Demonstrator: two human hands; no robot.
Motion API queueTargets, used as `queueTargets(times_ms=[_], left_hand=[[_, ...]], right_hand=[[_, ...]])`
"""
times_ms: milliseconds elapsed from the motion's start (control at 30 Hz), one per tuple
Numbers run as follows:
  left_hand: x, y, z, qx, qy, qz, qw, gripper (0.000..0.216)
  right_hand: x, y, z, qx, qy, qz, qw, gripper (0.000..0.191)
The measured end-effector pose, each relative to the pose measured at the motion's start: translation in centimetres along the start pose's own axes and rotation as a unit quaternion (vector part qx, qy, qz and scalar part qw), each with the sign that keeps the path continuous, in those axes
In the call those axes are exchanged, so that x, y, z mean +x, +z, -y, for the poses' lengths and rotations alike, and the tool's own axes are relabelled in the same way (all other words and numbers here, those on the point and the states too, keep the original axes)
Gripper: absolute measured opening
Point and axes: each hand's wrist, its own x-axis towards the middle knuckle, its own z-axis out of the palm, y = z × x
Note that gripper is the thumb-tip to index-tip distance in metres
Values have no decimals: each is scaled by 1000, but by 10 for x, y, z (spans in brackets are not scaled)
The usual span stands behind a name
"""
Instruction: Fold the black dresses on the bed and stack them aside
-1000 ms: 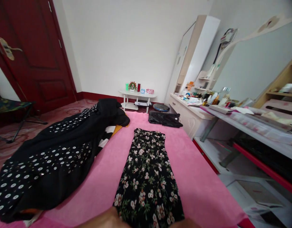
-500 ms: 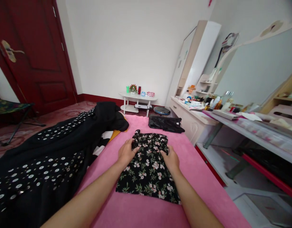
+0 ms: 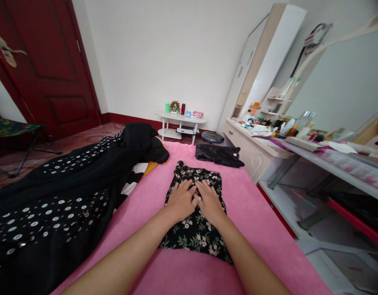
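Observation:
A black floral garment (image 3: pixel 197 178) lies folded in half on the pink bedspread (image 3: pixel 253 213). My left hand (image 3: pixel 180 199) rests flat on its middle with fingers stretched out. My right hand (image 3: pixel 210 201) lies flat beside it, fingers apart, the two hands touching at the thumbs. Both hands press on the fabric and hold nothing.
A large black dotted garment (image 3: pixel 53 196) covers the bed's left side. A small black folded piece (image 3: pixel 218 155) lies at the far end. A cluttered white dresser (image 3: pixel 256 141) and shelves stand to the right, a low white table (image 3: pixel 180 121) by the wall, a red door (image 3: pixel 44 69) at left.
The floral garment went from lying at full length to folded in half. My hands moved from its far corners inward to its middle and now lie flat side by side.

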Motion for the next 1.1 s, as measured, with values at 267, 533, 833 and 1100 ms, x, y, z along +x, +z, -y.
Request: queueTargets(times_ms=[267, 533, 833, 1100], left_hand=[[3, 21, 21, 64, -155, -13, 986, 71], [3, 18, 19, 73, -163, -9, 984, 65], [1, 21, 23, 29, -160, -75, 984, 61], [41, 9, 51, -105, -239, -170, 950, 59]], right_hand=[[0, 4, 2, -60, 47, 54, 996, 49], [1, 3, 5, -55, 57, 49, 996, 49], [4, 4, -18, 34, 108, -200, 973, 42], [35, 4, -68, 196, 247, -282, 906, 46]])
